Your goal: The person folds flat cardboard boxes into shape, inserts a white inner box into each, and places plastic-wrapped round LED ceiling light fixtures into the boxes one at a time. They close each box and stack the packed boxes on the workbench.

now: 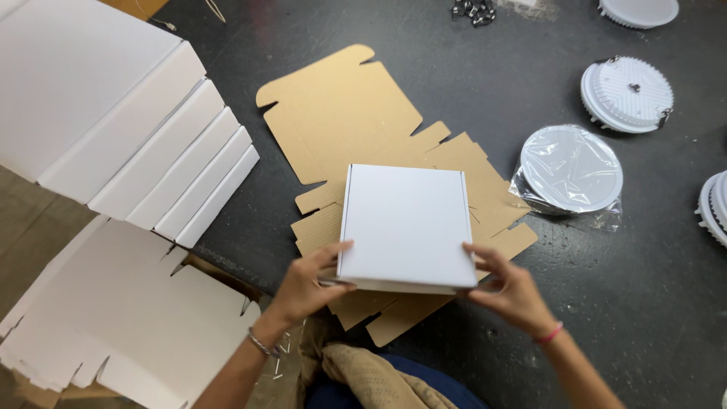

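Fingers (pixel 333 254) closed on white box (pixel 405 220)

A packing workshop: dark worktable (pixel 424 60), stacked white cartons (pixel 151 151), flat cardboard blanks (pixel 341 113), round white light fittings (pixel 627 95).

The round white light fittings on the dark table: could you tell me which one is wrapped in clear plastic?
It is the round fitting nearest the white box held in both hands, just right of the brown cardboard. The others, farther right and behind it, lie bare.
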### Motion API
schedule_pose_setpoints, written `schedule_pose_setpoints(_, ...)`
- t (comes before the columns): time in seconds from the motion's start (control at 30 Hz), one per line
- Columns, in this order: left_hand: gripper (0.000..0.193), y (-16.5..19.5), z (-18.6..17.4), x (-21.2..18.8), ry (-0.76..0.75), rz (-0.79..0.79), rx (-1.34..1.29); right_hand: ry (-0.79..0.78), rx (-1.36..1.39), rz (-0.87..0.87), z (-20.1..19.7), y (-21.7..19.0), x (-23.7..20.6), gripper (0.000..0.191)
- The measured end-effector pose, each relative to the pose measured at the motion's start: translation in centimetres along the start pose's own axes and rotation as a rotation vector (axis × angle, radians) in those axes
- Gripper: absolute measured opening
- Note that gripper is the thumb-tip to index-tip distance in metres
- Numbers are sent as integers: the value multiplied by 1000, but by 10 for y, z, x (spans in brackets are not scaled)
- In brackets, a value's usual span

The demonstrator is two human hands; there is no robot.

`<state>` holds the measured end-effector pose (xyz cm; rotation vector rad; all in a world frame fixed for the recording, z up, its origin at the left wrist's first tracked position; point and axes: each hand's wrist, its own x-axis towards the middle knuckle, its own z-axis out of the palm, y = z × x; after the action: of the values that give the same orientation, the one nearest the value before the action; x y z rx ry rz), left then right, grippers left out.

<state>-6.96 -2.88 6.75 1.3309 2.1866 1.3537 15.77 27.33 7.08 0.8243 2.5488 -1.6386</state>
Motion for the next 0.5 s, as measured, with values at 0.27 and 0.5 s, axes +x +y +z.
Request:
schedule_pose_setpoints(0.27,89,32,-65,152,390,16,54,332,95,-204,-96,-89,108,66)
schedule_pose_setpoints(0.5,24,43,-81,216,425,196,457,543,-382,-640,-117,-121,153,29)
